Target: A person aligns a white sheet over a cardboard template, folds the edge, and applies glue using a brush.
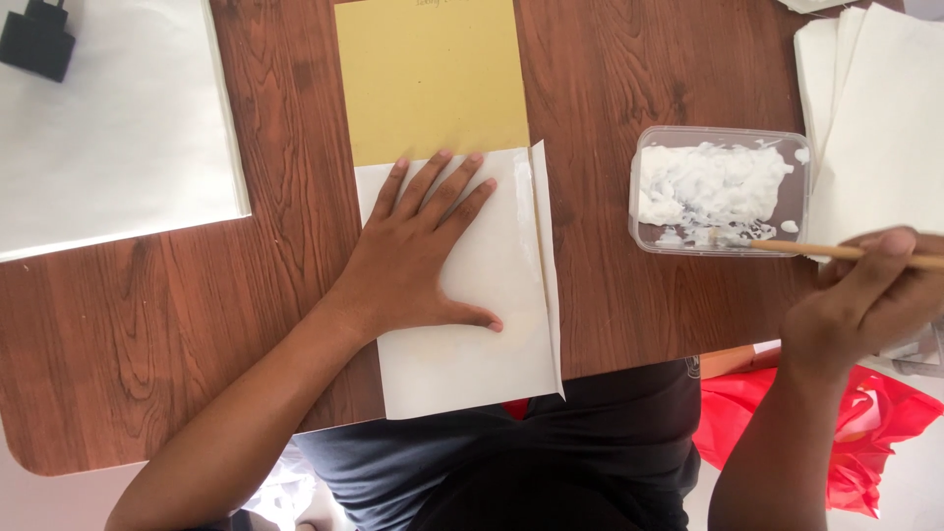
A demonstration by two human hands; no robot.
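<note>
Left hand (418, 261) flat on white sheet (492, 344); right hand (865, 295) gripping brush (796, 248).

Single head-mounted view, looking steeply down from close above onto the table (639, 324) edge nearest the wearer.

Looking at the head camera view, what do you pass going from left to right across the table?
Black adapter → white sheet → left hand flat on the cream paper → clear tub of white paste → right hand holding a wooden stick.
</note>
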